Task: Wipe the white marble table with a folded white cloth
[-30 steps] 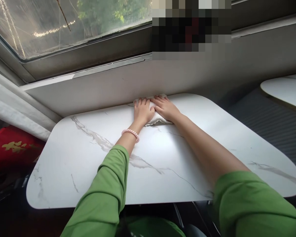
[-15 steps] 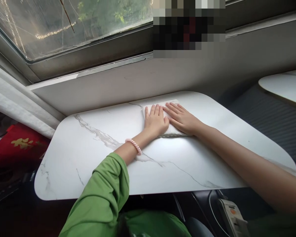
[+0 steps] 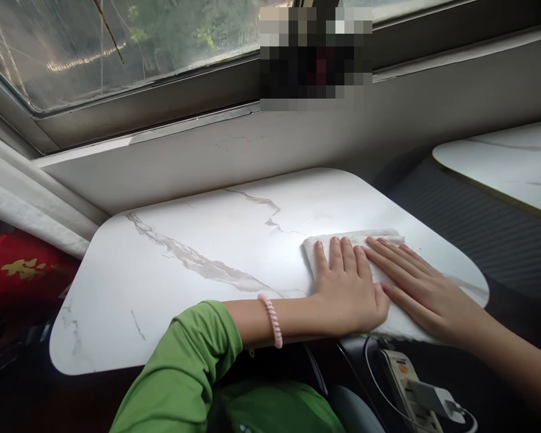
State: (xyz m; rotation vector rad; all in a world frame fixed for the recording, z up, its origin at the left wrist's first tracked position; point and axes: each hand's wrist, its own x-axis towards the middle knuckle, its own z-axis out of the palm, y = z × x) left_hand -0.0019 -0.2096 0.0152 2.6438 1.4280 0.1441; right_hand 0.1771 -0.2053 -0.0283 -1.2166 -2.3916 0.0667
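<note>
A folded white cloth (image 3: 351, 236) lies flat on the white marble-patterned table (image 3: 162, 313), toward its right end and front edge. My left hand (image 3: 347, 288) rests palm down on the cloth with its fingers spread. Beside it my right hand (image 3: 424, 288) presses flat on the cloth's right part, fingers stretched out toward the left hand. The two hands lie close together, and much of the cloth is hidden under them. A pink beaded bracelet (image 3: 273, 322) circles my left wrist, below a green sleeve (image 3: 193, 349).
A window (image 3: 153, 48) and sill run behind the table. White curtain (image 3: 36, 186) and a red bag (image 3: 22, 270) are at the left. Below the front edge sits a power strip (image 3: 406, 379) with a plugged-in charger and cable. Another marble-patterned table (image 3: 505, 156) stands at the right.
Both hands and the cloth have slid from the table's back middle toward the front right, nearer to me. The view has shifted slightly, showing more of the power strip.
</note>
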